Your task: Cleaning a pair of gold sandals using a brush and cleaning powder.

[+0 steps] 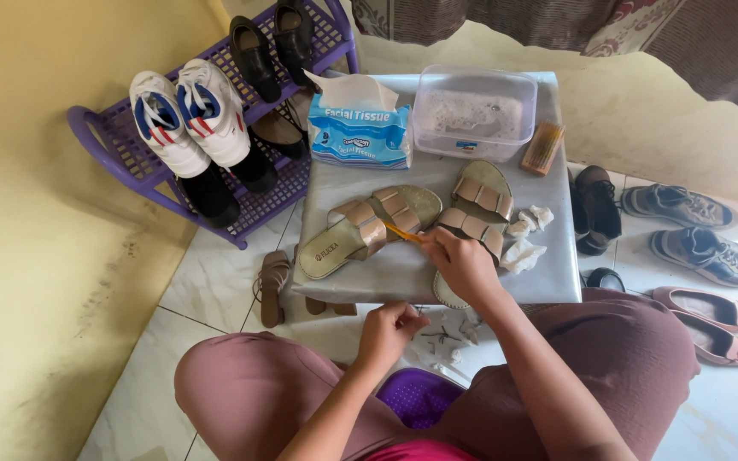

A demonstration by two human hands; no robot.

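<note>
Two gold strappy sandals lie on a small grey table (548,282). The left sandal (360,235) lies at a slant in the middle. The right sandal (476,205) lies under my right hand (463,265), which grips a thin orange stick or brush (403,232) pointing toward the left sandal's straps. My left hand (390,331) hovers below the table's near edge, fingers curled around something small that I cannot make out. Crumpled white tissue pieces (524,243) lie beside the right sandal.
A blue tissue pack (359,128), a clear plastic tub (473,115) and a wooden brush (542,148) stand at the table's far side. A purple shoe rack (130,162) with shoes stands at left. Several loose shoes (694,248) lie on the tiled floor at right. Tissue scraps (450,333) lie below.
</note>
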